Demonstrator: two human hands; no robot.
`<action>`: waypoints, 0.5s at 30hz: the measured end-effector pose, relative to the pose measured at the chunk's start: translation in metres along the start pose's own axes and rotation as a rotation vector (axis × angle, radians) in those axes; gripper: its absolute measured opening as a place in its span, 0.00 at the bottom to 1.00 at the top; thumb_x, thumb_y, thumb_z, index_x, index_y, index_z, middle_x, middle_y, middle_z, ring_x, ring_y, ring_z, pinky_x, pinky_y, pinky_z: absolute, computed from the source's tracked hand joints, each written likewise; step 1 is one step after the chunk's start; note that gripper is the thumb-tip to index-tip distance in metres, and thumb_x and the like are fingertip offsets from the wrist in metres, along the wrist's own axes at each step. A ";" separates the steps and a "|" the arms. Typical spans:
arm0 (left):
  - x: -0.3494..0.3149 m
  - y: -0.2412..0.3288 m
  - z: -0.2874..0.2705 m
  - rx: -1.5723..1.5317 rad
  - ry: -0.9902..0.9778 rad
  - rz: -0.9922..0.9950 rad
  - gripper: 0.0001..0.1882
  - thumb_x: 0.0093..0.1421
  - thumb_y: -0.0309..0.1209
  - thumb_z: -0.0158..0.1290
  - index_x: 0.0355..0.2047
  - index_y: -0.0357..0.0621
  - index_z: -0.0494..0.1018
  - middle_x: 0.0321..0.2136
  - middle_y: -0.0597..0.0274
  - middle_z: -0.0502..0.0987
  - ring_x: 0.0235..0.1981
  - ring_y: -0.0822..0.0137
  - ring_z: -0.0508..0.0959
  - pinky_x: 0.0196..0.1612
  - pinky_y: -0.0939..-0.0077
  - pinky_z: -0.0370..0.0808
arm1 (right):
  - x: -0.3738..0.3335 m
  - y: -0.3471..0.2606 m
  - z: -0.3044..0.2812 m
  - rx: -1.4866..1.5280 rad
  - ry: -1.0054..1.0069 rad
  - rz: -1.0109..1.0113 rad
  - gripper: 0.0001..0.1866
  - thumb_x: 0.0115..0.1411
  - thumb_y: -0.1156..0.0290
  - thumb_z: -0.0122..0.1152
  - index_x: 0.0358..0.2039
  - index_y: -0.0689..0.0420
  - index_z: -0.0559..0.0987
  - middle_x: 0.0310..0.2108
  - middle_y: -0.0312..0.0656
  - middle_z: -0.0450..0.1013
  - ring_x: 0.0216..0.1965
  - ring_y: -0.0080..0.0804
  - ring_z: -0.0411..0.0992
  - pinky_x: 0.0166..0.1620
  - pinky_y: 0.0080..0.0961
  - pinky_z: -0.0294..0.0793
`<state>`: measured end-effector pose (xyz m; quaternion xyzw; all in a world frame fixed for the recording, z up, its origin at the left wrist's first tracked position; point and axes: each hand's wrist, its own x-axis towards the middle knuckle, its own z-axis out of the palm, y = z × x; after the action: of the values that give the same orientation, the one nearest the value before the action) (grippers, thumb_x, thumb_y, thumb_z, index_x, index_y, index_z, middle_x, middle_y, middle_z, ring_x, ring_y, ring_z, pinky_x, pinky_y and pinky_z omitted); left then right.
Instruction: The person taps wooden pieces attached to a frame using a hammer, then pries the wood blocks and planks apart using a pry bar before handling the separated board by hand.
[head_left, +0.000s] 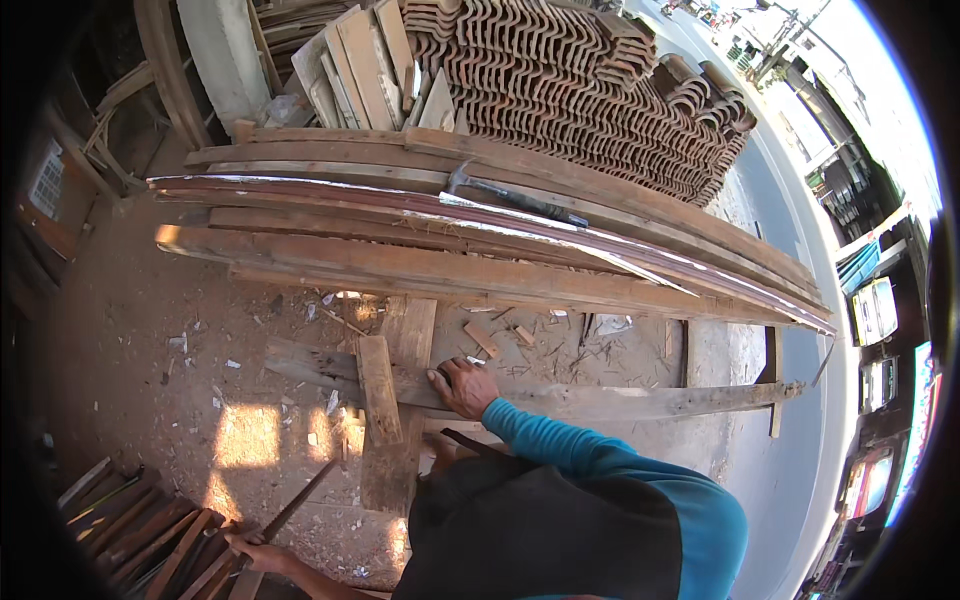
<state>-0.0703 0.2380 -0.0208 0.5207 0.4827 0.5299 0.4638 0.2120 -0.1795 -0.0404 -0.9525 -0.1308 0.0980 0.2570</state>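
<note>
Plank (640, 402), long, grey and weathered, lies across the middle of the frame, from left of centre to a wooden support (775, 370) at the right. The right hand (465, 388) rests on it near the centre with the fingers bent; whether they close round its edge, I cannot tell. Just left of that hand, a short board (378, 390) lies across the plank, and a wider board (408, 335) passes beneath.

At the lower left, the left hand (258, 552) is closed round the near end of a long, dark, tapering tool, probably a saw (300, 500), which points up and right, apart from the plank.

The plank should handle as stiff and fairly heavy for its length, dry rather than slippery, and not fragile, though its rough edges may splinter. Pressing it near the boards should steady it; lifting would suit two hands spread on either side of the middle.
</note>
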 end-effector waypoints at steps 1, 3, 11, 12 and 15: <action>-0.008 0.016 -0.004 -0.015 -0.004 0.014 0.22 0.70 0.40 0.51 0.20 0.46 0.63 0.17 0.70 0.58 0.21 0.73 0.58 0.26 0.75 0.57 | -0.005 0.004 0.001 0.010 0.018 -0.006 0.24 0.69 0.47 0.49 0.41 0.57 0.79 0.41 0.51 0.76 0.47 0.50 0.75 0.52 0.46 0.72; -0.024 0.043 -0.010 0.006 0.011 0.085 0.21 0.69 0.45 0.53 0.26 0.42 0.69 0.17 0.70 0.59 0.21 0.74 0.60 0.25 0.77 0.58 | -0.012 0.015 0.002 0.078 0.214 -0.122 0.22 0.68 0.49 0.51 0.43 0.57 0.78 0.45 0.51 0.74 0.48 0.49 0.73 0.53 0.47 0.70; -0.145 0.204 -0.058 0.263 -0.349 -0.167 0.43 0.62 0.49 0.61 0.62 0.32 0.53 0.66 0.37 0.50 0.68 0.54 0.52 0.68 0.37 0.56 | -0.117 -0.026 -0.011 0.481 -0.289 -0.648 0.21 0.65 0.58 0.58 0.50 0.62 0.73 0.44 0.53 0.71 0.44 0.51 0.75 0.46 0.45 0.75; -0.162 0.213 -0.060 0.227 -0.370 -0.033 0.35 0.63 0.50 0.58 0.53 0.32 0.59 0.53 0.39 0.58 0.51 0.54 0.59 0.53 0.43 0.63 | -0.137 -0.028 -0.013 0.526 -0.395 -0.654 0.23 0.65 0.58 0.59 0.53 0.61 0.72 0.46 0.53 0.71 0.46 0.52 0.75 0.48 0.45 0.75; -0.217 0.243 -0.061 0.147 -0.421 0.273 0.29 0.70 0.53 0.47 0.30 0.35 0.69 0.24 0.51 0.73 0.16 0.60 0.66 0.25 0.58 0.74 | -0.190 -0.026 -0.012 0.579 -0.528 -0.690 0.28 0.63 0.58 0.61 0.58 0.61 0.68 0.51 0.55 0.70 0.50 0.54 0.74 0.52 0.45 0.74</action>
<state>-0.1223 -0.0049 0.1993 0.7123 0.3381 0.4311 0.4388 0.0302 -0.2197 0.0058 -0.6868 -0.4650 0.2766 0.4854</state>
